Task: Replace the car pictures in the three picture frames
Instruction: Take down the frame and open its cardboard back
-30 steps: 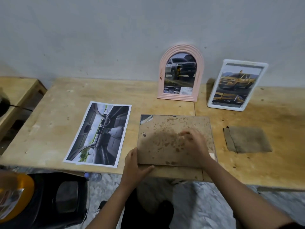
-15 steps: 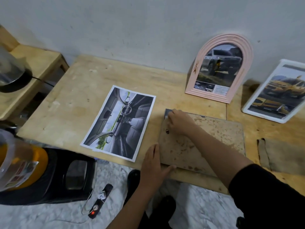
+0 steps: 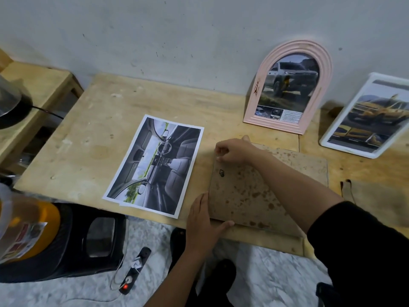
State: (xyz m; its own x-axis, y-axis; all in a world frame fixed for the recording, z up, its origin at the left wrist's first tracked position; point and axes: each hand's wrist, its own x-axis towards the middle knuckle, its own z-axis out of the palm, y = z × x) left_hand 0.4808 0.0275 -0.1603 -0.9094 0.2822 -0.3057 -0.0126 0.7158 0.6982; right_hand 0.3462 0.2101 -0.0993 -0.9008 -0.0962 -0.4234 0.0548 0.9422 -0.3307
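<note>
So the face-down frame (image 3: 265, 191) is lying at the table's (image 3: 99, 129) near edge, with the loose print (image 3: 155, 167) lying just left of it and the cloth (image 3: 376, 200) sitting to its right. Behind, the arched frame (image 3: 287, 87) is standing by the wall (image 3: 177, 41), with the second standing frame (image 3: 365, 116) leaning right of it.
</note>
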